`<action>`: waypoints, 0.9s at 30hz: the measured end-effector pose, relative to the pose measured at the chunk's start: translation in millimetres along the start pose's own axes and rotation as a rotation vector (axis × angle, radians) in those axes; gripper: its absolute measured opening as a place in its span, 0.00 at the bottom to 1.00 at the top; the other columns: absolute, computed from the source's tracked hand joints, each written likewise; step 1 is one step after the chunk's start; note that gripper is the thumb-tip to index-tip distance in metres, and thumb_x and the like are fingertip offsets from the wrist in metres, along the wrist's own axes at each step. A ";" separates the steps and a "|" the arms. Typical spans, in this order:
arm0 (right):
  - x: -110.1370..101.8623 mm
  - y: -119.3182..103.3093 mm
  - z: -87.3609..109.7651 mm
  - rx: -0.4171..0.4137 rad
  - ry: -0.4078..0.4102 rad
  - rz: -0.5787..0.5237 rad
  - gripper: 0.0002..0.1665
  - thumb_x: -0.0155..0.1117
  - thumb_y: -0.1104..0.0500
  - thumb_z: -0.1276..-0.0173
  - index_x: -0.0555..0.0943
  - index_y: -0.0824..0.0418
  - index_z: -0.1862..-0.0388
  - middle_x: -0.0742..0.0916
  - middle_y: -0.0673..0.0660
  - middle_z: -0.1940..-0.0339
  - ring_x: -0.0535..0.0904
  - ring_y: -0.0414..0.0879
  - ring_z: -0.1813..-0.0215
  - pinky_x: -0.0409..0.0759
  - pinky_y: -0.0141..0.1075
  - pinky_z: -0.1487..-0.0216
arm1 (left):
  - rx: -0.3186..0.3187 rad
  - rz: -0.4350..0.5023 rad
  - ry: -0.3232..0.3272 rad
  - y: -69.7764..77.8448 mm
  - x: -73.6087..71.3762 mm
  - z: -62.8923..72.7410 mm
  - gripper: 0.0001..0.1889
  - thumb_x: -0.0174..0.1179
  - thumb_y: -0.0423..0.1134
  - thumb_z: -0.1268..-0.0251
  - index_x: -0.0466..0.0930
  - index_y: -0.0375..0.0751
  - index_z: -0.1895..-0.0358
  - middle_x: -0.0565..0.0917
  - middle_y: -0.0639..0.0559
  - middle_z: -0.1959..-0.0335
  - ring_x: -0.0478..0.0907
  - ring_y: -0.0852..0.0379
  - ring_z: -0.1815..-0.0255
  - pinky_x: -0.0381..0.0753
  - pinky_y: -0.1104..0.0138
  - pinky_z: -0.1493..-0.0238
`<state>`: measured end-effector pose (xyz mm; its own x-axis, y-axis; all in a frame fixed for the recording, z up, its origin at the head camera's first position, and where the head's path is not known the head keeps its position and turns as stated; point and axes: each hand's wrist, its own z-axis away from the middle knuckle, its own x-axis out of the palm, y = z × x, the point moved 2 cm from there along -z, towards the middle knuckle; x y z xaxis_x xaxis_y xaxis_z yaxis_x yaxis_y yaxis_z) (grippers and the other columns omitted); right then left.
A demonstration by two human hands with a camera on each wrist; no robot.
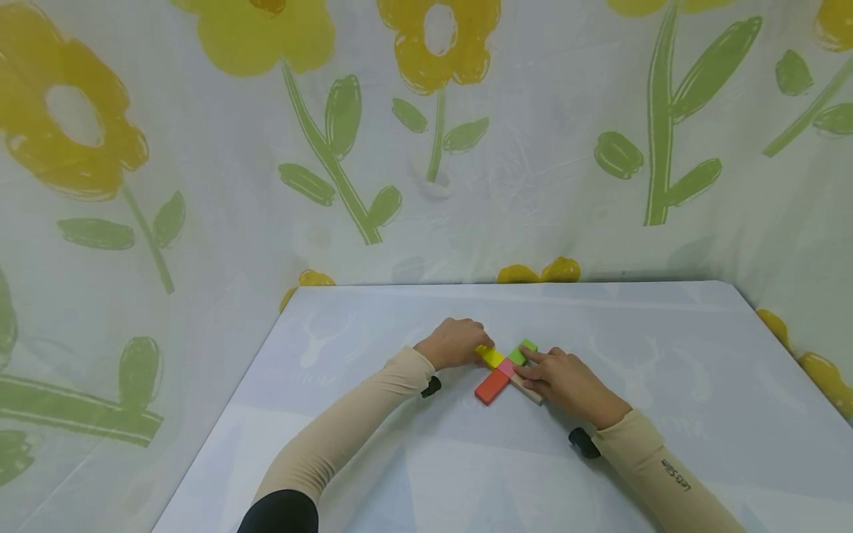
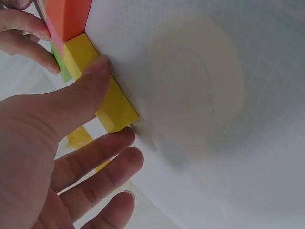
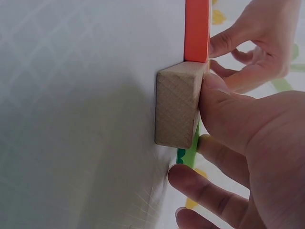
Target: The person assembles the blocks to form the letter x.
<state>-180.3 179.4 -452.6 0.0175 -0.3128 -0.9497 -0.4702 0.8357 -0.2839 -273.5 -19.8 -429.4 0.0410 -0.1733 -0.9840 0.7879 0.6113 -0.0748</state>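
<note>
Five-part cross of blocks lies on the table: a pink block (image 1: 506, 367) at the centre, with a yellow block (image 1: 492, 357), a green block (image 1: 524, 346), an orange-red block (image 1: 492, 387) and a plain wooden block (image 1: 528, 390) around it. My left hand (image 1: 455, 343) holds the yellow block's outer end; in the left wrist view its thumb (image 2: 97, 71) lies along the block, the index finger at its end. My right hand (image 1: 569, 383) spans the right side, index finger touching the green block, thumb (image 3: 217, 98) against the wooden block. Its other fingers are extended.
The pale table (image 1: 426, 474) reaches back to a white curtain (image 1: 546, 185) printed with yellow flowers and green leaves. A black wrist device (image 1: 583, 443) sits under the right wrist, another (image 1: 432, 386) under the left.
</note>
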 end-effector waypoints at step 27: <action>-1.3 -0.2 -3.2 0.004 -0.004 -0.001 0.20 0.74 0.55 0.33 0.88 0.54 0.42 0.84 0.65 0.34 0.79 0.48 0.59 0.77 0.35 0.63 | -0.109 0.083 0.091 -19.8 -25.2 12.7 0.23 0.67 0.49 0.29 0.82 0.52 0.33 0.87 0.52 0.42 0.85 0.56 0.47 0.87 0.63 0.56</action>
<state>-183.1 178.2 -450.8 0.0219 -0.3120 -0.9498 -0.4669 0.8369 -0.2857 -282.3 -37.3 -401.0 0.0436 -0.0515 -0.9977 0.7126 0.7016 -0.0051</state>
